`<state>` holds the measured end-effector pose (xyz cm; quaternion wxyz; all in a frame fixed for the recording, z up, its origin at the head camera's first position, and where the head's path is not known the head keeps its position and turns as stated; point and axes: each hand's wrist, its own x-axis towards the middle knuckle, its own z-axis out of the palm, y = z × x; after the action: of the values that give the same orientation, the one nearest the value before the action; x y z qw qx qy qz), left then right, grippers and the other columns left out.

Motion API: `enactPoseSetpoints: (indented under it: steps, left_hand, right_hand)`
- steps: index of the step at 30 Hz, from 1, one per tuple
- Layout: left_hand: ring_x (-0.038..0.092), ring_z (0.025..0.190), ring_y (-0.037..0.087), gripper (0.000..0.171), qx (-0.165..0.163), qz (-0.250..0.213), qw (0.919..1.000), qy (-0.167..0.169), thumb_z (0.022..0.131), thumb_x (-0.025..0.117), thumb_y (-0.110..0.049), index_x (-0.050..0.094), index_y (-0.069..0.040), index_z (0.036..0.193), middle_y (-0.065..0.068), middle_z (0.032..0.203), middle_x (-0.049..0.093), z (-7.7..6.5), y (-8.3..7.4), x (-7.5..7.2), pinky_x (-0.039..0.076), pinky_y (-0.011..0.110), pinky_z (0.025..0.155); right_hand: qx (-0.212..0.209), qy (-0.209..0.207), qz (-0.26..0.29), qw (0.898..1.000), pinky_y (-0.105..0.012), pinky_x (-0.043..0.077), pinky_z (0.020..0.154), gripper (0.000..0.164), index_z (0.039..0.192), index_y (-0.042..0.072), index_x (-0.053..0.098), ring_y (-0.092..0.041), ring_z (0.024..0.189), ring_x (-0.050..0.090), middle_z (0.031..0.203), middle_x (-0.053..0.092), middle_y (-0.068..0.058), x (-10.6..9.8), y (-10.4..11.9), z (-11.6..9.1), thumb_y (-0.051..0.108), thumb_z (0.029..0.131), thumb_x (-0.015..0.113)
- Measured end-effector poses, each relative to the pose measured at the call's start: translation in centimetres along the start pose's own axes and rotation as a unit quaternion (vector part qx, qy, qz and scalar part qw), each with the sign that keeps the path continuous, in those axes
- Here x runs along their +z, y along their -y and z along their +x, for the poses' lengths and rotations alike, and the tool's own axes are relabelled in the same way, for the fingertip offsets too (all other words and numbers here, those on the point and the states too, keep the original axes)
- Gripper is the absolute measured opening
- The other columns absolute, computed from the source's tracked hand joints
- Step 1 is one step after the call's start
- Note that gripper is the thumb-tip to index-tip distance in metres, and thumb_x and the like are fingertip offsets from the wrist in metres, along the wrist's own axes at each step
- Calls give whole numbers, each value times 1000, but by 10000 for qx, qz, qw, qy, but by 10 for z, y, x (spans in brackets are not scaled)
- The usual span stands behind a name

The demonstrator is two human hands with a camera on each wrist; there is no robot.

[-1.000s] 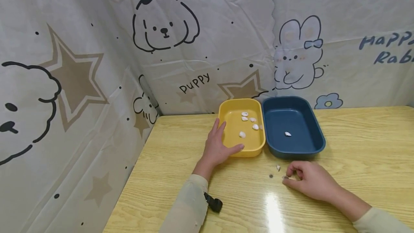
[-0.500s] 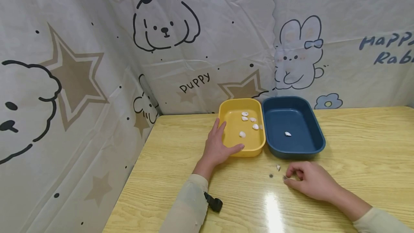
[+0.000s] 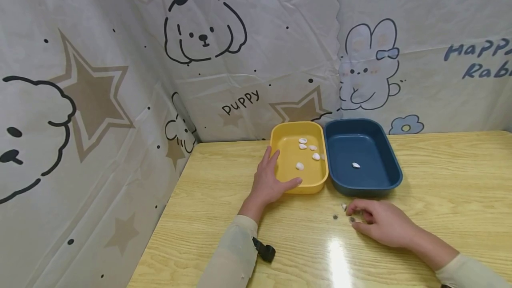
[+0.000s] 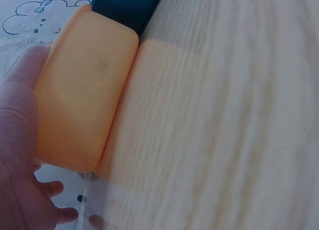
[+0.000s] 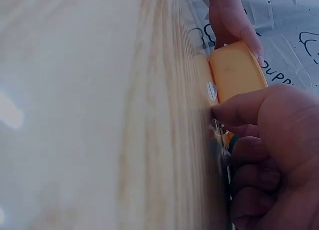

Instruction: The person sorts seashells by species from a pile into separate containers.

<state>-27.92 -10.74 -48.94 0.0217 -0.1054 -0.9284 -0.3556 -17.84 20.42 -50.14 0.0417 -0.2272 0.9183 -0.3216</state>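
My left hand (image 3: pixel 270 180) rests on the near left corner of a yellow tray (image 3: pixel 306 189), thumb over the front rim, fingers spread along the left side. Several white seashells (image 3: pixel 302 146) lie in that tray. Beside it stands a dark blue tray (image 3: pixel 366 189) with one white shell (image 3: pixel 356 165) inside. In front of it, my right hand (image 3: pixel 386 223) is low over the table, thumb and forefinger apart. A small dark shell (image 3: pixel 352 220) lies between them; whether a finger touches it is unclear. The forefinger reaches near a pale shell (image 3: pixel 343 207). Another dark shell (image 3: pixel 335 217) lies to the left.
The wooden table (image 3: pixel 224 163) ends at a printed cloth (image 3: pixel 256 34) hung behind it and on the left. Both trays stand side by side near the back edge. A black strap end (image 3: pixel 265 251) sticks out from the left sleeve.
My right thumb and forefinger have parted, and the forefinger has moved forward and left toward the pale shell. The left hand and both trays stay in place.
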Motion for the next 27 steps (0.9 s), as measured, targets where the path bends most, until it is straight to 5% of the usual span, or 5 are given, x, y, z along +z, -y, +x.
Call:
enactPoseSetpoints:
  steps: [27]
  left_hand:
    - [14, 149, 25, 110, -12, -37, 10000, 8, 72, 77, -68, 29, -21, 159, -9, 166, 3, -1, -1, -1, 25, 52, 113]
  right_hand:
    - [-82, -141, 674, 9976, -24, 33, 50, 16, 94, 27, 63, -3, 49, 35, 60, 35, 13, -9, 7, -6, 29, 88, 78]
